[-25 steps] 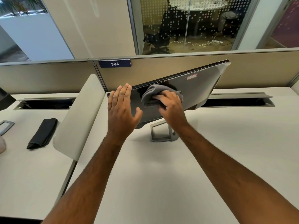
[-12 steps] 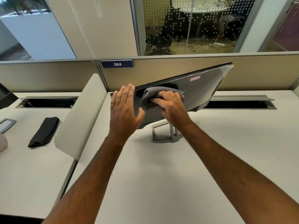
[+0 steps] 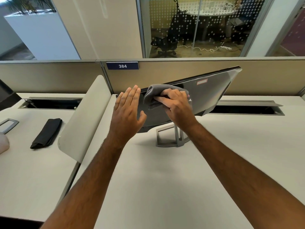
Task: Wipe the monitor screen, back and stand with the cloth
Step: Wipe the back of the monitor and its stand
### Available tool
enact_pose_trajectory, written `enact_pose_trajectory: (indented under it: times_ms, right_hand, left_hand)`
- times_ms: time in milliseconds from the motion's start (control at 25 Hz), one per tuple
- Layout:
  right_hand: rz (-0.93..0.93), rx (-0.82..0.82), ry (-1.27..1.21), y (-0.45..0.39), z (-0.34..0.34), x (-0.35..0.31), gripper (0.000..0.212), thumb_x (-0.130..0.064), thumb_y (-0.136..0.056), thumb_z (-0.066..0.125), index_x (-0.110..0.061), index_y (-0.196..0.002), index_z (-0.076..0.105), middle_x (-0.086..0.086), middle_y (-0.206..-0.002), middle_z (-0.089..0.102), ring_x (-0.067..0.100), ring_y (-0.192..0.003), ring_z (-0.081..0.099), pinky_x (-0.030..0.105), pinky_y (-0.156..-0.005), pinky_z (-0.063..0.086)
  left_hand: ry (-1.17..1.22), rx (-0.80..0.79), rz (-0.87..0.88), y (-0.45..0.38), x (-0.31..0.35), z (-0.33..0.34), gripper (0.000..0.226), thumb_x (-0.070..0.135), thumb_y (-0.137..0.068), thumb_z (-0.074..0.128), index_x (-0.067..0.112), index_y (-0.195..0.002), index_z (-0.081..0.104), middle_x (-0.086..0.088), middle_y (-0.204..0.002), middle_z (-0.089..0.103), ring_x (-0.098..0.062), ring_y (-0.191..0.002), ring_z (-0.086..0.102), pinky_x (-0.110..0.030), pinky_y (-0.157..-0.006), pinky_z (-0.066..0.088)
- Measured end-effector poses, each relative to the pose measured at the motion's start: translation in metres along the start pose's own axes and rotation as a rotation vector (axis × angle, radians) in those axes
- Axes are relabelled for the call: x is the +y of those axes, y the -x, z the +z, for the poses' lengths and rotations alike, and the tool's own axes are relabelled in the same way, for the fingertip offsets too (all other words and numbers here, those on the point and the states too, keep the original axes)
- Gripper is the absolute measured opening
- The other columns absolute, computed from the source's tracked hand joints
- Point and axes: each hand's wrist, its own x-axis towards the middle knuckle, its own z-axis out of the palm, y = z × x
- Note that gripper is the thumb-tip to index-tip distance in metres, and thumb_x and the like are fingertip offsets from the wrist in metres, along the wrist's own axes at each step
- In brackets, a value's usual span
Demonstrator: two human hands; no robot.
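Cloth (image 3: 158, 93) gripped by right hand (image 3: 177, 106) against monitor (image 3: 208, 96) back; left hand (image 3: 127, 113) flat-fingered, bracing edge; advised: light overlapping strokes, firm bracing.

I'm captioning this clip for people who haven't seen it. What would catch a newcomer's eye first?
First, the two bare arms reaching to the monitor at the middle of the desk: the right hand presses a grey cloth on its glossy back, while the left hand lies flat at its left edge. Next, a folded black cloth on the neighbouring desk at left.
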Motion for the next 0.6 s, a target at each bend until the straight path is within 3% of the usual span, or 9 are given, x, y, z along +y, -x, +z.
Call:
enact_pose_trajectory:
  times_ms: [200,280,480,600]
  right_hand:
    - [-0.031,-0.208,0.056,0.042,0.021,0.013,0.039,-0.019,-0.085,0.079,-0.024,-0.122,0.07,0.003,-0.12,0.066,0.025,-0.111,0.058,0.041,-0.092,0.042]
    - [-0.012,-0.185,0.07,0.045,0.014,0.02,0.037,-0.017,-0.084,0.08,-0.024,-0.119,0.072,0.003,-0.117,0.067,0.025,-0.108,0.059,0.041,-0.09,0.042]
    - [0.104,0.06,-0.006,0.002,-0.005,0.009,0.031,-0.012,-0.093,0.064,-0.021,-0.122,0.07,0.002,-0.117,0.063,0.022,-0.109,0.052,0.039,-0.091,0.036]
    - [-0.046,-0.072,-0.007,0.004,0.009,0.001,0.033,-0.015,-0.093,0.066,-0.022,-0.125,0.068,0.002,-0.12,0.062,0.022,-0.11,0.053,0.038,-0.091,0.039]
  left_hand:
    - [0.029,-0.019,0.007,-0.003,-0.003,-0.003,0.074,0.033,-0.095,0.055,0.007,-0.16,0.032,-0.011,-0.167,0.032,-0.027,-0.156,0.026,-0.04,-0.129,0.013]
    - [0.045,-0.01,-0.008,-0.004,-0.001,-0.003,0.073,0.032,-0.094,0.055,0.008,-0.16,0.034,-0.011,-0.166,0.033,-0.027,-0.156,0.027,-0.04,-0.129,0.013]
    - [0.062,0.034,-0.053,-0.002,0.006,0.001,0.073,0.034,-0.093,0.056,0.006,-0.158,0.037,-0.011,-0.164,0.038,-0.027,-0.154,0.031,-0.044,-0.129,0.019]
    - [0.063,0.026,-0.046,-0.002,0.003,0.002,0.075,0.033,-0.093,0.06,0.006,-0.159,0.036,-0.011,-0.164,0.037,-0.027,-0.155,0.029,-0.042,-0.129,0.016]
